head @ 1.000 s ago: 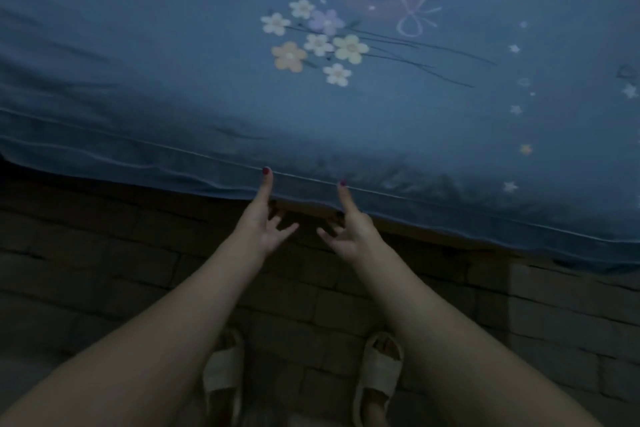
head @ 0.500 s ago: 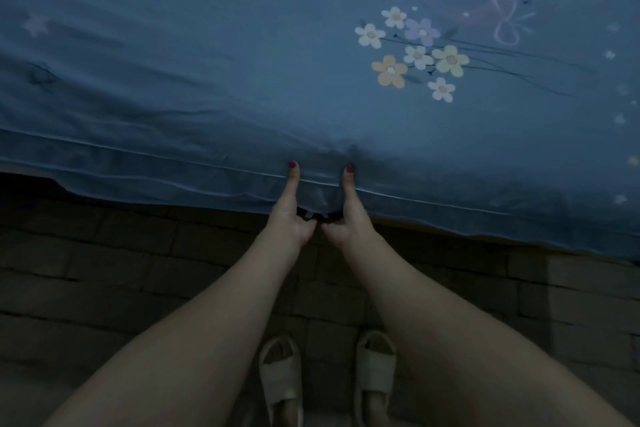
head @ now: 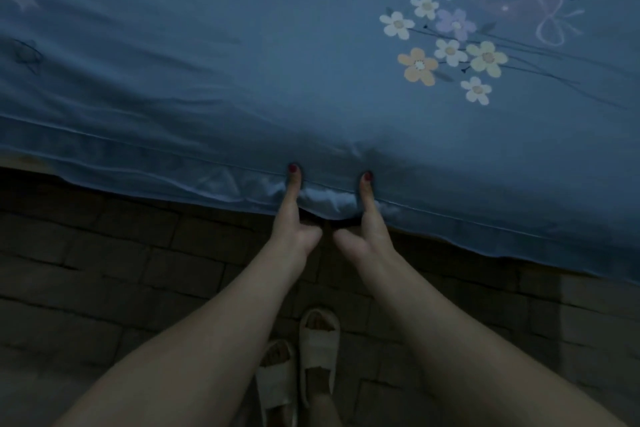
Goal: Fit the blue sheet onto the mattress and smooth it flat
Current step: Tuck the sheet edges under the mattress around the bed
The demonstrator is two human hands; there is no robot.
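The blue sheet (head: 242,55), printed with flowers and stars, covers the mattress and fills the upper half of the view. Its hem hangs over the near side of the bed. My left hand (head: 292,222) and my right hand (head: 367,225) sit side by side at that hem, thumbs on the outer face of the cloth and fingers tucked under the edge, pinching it. The fabric between the two thumbs is bunched and slightly lifted. Long wrinkles run across the sheet at the left. The mattress itself is hidden beneath the sheet.
A dark brick-patterned floor (head: 104,270) runs below the bed edge. My feet in pale slippers (head: 301,367) stand close to the bed between my forearms. The room is dim.
My hands went from open near the hem to gripping it, then spread a little apart. The view shifted left along the bed, so the flower print moved right.
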